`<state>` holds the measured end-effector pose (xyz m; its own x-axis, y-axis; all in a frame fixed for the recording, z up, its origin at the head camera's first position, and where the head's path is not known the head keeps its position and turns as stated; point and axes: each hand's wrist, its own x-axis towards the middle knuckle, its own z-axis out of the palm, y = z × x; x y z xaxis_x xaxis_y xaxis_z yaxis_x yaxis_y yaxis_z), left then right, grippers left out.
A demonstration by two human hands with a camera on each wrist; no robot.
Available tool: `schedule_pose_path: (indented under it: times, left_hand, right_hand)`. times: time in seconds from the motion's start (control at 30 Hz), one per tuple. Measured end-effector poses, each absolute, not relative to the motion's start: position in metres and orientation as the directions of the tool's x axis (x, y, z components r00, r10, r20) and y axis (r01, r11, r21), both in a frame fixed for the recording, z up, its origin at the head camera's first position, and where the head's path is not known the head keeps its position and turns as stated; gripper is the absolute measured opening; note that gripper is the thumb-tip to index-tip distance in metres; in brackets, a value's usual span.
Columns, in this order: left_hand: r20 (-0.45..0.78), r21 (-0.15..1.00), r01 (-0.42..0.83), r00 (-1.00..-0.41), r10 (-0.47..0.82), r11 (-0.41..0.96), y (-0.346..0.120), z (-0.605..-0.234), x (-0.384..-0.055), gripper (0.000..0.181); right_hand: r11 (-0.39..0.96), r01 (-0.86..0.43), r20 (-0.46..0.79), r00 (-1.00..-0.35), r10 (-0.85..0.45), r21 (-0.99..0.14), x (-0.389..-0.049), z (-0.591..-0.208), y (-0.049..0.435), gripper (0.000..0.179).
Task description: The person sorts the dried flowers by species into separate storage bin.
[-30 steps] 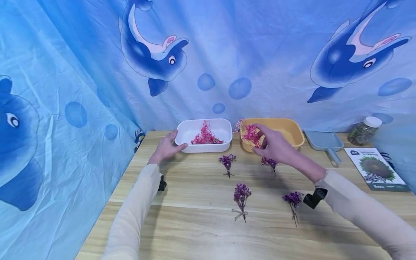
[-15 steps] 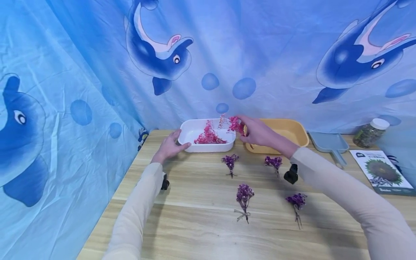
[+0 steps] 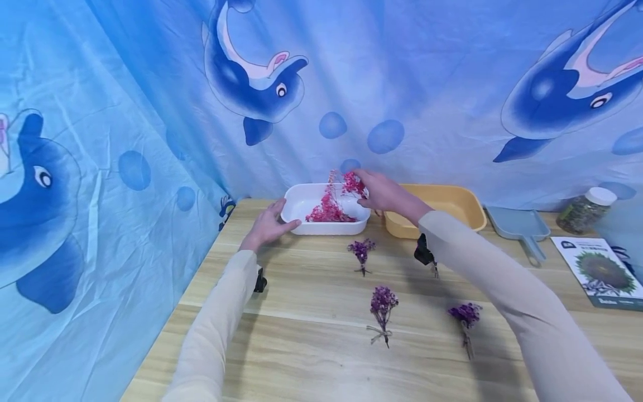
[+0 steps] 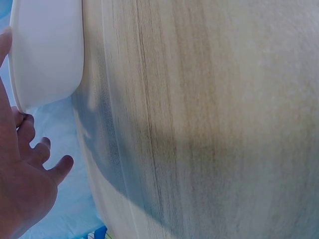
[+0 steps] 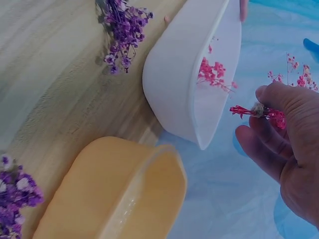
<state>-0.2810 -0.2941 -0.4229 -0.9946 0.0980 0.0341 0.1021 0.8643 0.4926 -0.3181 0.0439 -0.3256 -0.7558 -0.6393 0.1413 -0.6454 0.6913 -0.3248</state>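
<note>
My left hand [image 3: 266,225] holds the left end of a white plastic basin [image 3: 329,228], thumb at its front and fingers at the end rim. Pink dried flowers [image 3: 326,212] lie inside it. Above the basin's right end, my right hand [image 3: 380,192] pinches a small pink dried-flower bunch [image 3: 353,184]. In the right wrist view, thumb and fingertips grip its tied stems [image 5: 257,110], and the blossoms are partly behind the hand. A yellow basin [image 3: 442,204] stands to the right, partly hidden by the right forearm.
Tied purple flower bunches [image 3: 383,304] lie apart on the wooden table [image 3: 311,346]. A blue-grey dustpan [image 3: 519,223], a lidded jar [image 3: 586,210] and a sunflower packet [image 3: 600,268] are at the right. A blue dolphin curtain [image 3: 427,72] hangs behind.
My right hand has carried the pink bunch left, from over the yellow basin to above the white basin's right end. The left hand stays at the white basin. The head view has shifted slightly.
</note>
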Motion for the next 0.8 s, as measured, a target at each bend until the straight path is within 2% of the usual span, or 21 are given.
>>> schedule_pose_path:
  times: [0.3, 0.53, 0.8]
  left_hand:
    - [0.039, 0.497, 0.103, -0.995, 0.097, 0.861, -0.294, -0.422, -0.280, 0.101]
    - [0.030, 0.496, 0.089, -0.996, 0.085, 0.863, -0.292, -0.421, -0.280, 0.101]
    - [0.027, 0.490, 0.080, -0.997, 0.076, 0.868, -0.294, -0.424, -0.282, 0.103]
  right_hand:
    - [0.740, -0.624, 0.062, -0.773, -0.631, -0.252, -0.334, -0.336, 0.017, 0.085]
    - [0.702, -0.681, 0.072, -0.727, -0.683, -0.210, -0.342, -0.351, 0.005, 0.083]
    - [0.666, -0.693, 0.088, -0.708, -0.700, -0.276, -0.343, -0.366, -0.001, 0.080]
